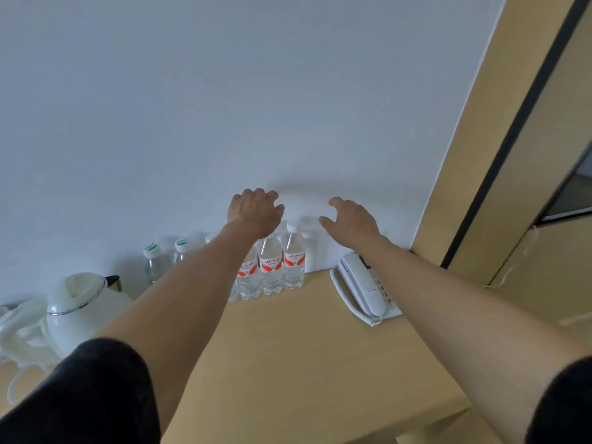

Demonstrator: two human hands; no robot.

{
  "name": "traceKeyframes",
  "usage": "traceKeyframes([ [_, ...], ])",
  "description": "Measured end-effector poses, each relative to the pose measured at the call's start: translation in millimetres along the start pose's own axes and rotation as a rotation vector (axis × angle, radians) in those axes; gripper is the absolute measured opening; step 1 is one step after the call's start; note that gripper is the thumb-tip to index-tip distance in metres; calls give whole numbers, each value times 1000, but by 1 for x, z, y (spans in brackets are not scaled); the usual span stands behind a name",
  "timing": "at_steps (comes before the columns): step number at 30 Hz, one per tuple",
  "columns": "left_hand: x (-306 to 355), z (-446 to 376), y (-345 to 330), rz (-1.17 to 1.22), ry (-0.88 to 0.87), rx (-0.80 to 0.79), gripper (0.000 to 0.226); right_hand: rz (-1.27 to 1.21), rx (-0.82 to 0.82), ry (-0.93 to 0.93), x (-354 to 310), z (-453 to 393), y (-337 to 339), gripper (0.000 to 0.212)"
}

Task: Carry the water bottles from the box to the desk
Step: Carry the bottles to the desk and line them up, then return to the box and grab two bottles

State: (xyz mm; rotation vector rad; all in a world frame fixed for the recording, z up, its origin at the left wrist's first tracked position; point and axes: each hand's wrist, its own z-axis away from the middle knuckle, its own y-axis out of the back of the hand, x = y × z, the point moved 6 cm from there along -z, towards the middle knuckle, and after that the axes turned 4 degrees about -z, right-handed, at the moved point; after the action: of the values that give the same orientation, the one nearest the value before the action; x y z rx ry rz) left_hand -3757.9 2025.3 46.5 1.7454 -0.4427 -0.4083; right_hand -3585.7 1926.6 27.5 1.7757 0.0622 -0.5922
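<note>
Three clear water bottles with red-and-white labels point(293, 262) stand upright in a row at the back of the wooden desk point(288, 354), against the white wall. My left hand point(254, 213) hovers above the tops of the left and middle bottles, fingers loosely curled, holding nothing. My right hand point(350, 221) is raised just right of the rightmost bottle's white cap, fingers relaxed and spread, empty. My left forearm hides part of the leftmost bottle. No box is in view.
Two smaller bottles with green-marked caps point(153, 262) stand further left by the wall. A white electric kettle point(80, 310) with its coiled cord sits at the desk's left. A white telephone point(363, 288) lies at the back right, beside a wooden panel point(480, 155).
</note>
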Motion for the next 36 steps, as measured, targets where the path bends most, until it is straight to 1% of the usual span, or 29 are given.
traceKeyframes([
  [5, 66, 3, -3, 41, -187, 4, 47, 57, 39, -152, 41, 47, 27, 55],
  [11, 160, 27, -9, 89, -397, -18, 47, 123, 94, -376, 99, 119, 60, 53],
  [16, 242, 59, -2, 119, -581, -12, 47, 140, 150, -555, 145, 182, 90, 51],
  [21, 321, 96, 15, 159, -729, 25, 40, 179, 204, -664, 186, 243, 123, 52],
  [23, 353, 116, 22, 172, -789, 32, 35, 179, 229, -712, 202, 271, 135, 54],
  [25, 387, 139, 26, 159, -859, 25, 36, 169, 258, -767, 218, 301, 146, 59],
  [29, 455, 185, 29, 216, -964, -52, 46, 196, 285, -867, 252, 365, 170, 57],
  [36, 571, 273, 37, 218, -1146, -193, 52, 260, 212, -1046, 314, 484, 213, 59],
])
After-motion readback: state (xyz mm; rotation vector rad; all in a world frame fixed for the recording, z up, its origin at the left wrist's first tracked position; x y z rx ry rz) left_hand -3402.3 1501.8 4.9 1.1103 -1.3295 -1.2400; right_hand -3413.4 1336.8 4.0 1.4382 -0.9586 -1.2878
